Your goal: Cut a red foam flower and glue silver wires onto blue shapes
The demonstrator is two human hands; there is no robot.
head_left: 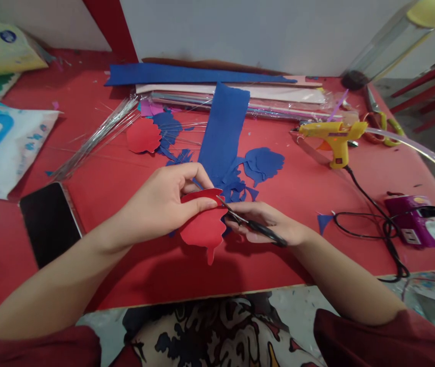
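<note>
The left grip pinches a red leaf-shaped piece between thumb and fingers, the thumb lying over its upper part. Most of the piece hangs below that thumb, its scalloped edge towards the right and its narrow stem pointing down. The right grip is closed around the handles of black-handled scissors, whose blades reach left to the upper right edge of the red piece, near the left thumb tip. The piece is thus between the two grips, above the red table.

Just beyond the hands lie blue scraps and a wide blue strip; blue leaf shapes rest to the right of the strip. Another red cutout lies to the left, beside a bundle of thin wires.

Farther left are a dark-screened phone, partly behind the left forearm, and a wipes pack. Well to the right sit a yellow glue gun and a purple box, with a black cable running between them.
</note>
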